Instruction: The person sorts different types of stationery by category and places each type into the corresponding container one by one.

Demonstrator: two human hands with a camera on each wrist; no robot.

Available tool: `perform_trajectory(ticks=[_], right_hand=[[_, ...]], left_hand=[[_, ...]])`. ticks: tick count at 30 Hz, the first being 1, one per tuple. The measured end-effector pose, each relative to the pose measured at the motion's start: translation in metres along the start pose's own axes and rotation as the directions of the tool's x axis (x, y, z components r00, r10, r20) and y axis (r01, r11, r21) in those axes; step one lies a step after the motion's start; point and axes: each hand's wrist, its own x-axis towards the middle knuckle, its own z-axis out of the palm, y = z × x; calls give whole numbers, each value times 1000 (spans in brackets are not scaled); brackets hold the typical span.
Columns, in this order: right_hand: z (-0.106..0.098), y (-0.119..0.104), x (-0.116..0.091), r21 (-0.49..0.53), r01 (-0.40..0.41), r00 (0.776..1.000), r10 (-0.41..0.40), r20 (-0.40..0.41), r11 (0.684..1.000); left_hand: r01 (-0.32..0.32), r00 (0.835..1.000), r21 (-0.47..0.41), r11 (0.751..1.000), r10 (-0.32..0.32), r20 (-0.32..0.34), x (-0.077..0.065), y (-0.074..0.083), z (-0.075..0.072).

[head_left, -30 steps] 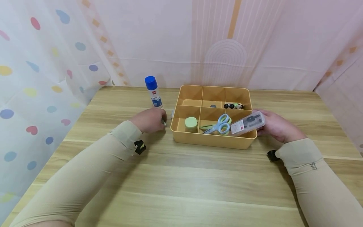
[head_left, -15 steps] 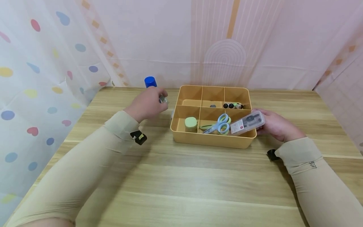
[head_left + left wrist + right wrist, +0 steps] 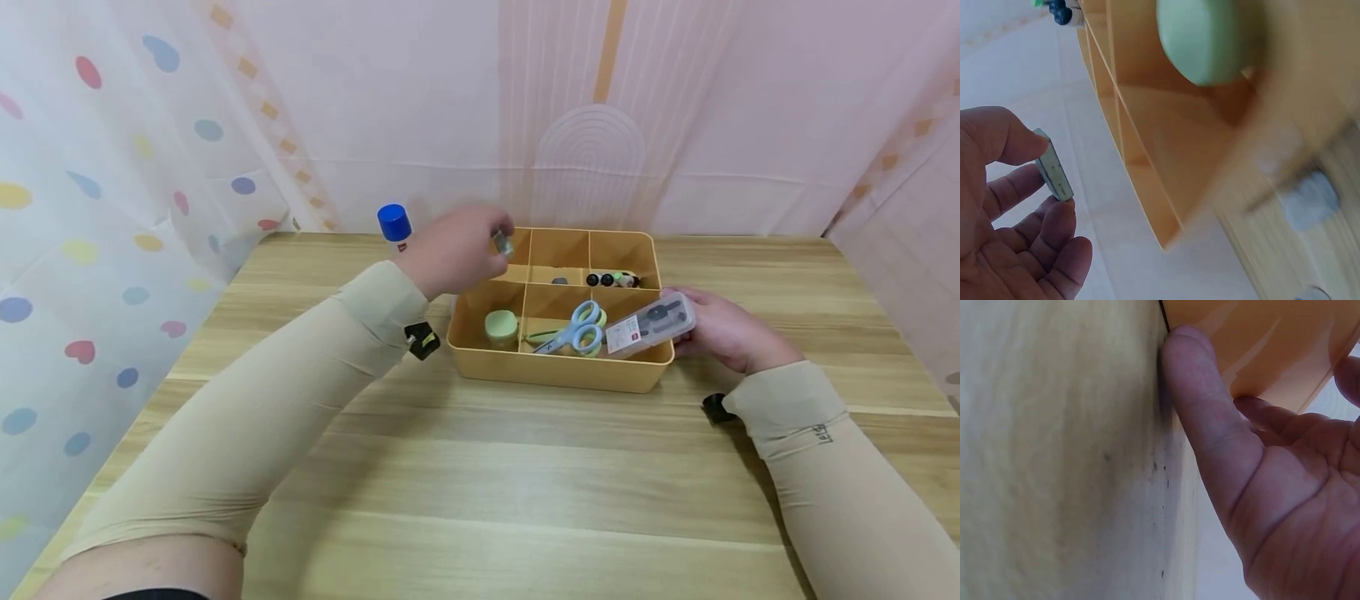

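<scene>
My left hand pinches a small pale grey-green block between thumb and fingers, over the back left compartment of an orange divided tray. In the right wrist view my right hand rests with thumb and fingers against the tray's outer side, near the table. Next to that hand, a clear case of compass parts leans in the front right compartment. Blue-handled scissors lie beside it with something yellow-green beneath. A light green lidded object stands in the front left compartment.
A blue-capped glue bottle stands left of the tray, partly behind my left hand. Several dark-ended small items lie in the back right compartment. A blurred greyish object sits on the table beside the tray. A patterned curtain hangs behind.
My left hand has lifted the small block from the table left of the tray, first up past the glue bottle, then right over the tray. The right hand has stayed in place.
</scene>
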Motion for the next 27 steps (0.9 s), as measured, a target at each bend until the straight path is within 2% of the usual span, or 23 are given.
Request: perform_trajectory(ticks=[6, 12, 18, 27], right_hand=[[4, -2, 0, 17, -1, 1000, 1, -1, 1000], [6, -3, 1, 25, 13, 1000, -13, 0, 1000], [8, -4, 3, 25, 13, 1000, -14, 6, 1000], [9, -4, 3, 26, 16, 1000, -16, 7, 1000]], left_hand=[[-65, 997, 62, 996, 62, 51, 17, 20, 5], [-95, 991, 79, 992, 87, 103, 25, 32, 11], [-93, 990, 112, 989, 80, 119, 32, 37, 15], [-109, 987, 128, 986, 92, 133, 33, 40, 22]])
